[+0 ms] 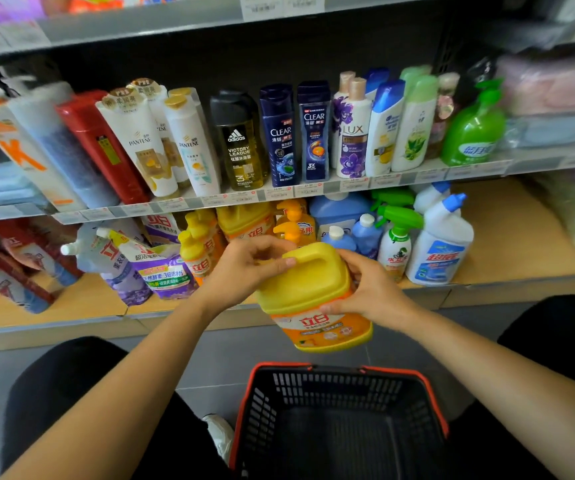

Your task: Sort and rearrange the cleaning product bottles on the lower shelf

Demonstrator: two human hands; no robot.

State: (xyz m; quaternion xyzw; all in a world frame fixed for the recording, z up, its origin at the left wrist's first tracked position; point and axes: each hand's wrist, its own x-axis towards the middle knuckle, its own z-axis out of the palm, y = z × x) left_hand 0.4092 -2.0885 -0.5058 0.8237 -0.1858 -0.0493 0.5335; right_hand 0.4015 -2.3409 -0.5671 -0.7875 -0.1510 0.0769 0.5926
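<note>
**Mia:** Where is the jug [308, 289]?

**Ben:** It is up in the air, in front of the edge of the lower shelf [507, 244]. It is yellow and it leans a bit. Its orange label faces us.

**Mia:** Who holds it?

**Ben:** Both hands do. The left hand [244, 268] curls over the top, with one finger lying along the handle. The right hand [365, 285] wraps round the side, with the thumb on the label. Both grip the jug.

**Mia:** Does it touch the shelf?

**Ben:** I can't tell. The hands and the jug hide that spot.

**Mia:** What is below it?

**Ben:** A black basket [338, 370] with a red rim sits on the grey floor, a bit nearer to us than the jug.

**Mia:** And behind it?

**Ben:** On the lower shelf, yellow bottles [199, 251] stand just left of the jug. Left of those lie purple bags [154, 268] with white caps. On the right are blue bottles [365, 233], then a spray bottle [396, 237] with a green top. Last comes a white bottle [441, 244] with a bent blue cap.

**Mia:** And higher up?

**Ben:** Shampoo bottles [279, 140] stand in a row on the shelf above.
</note>
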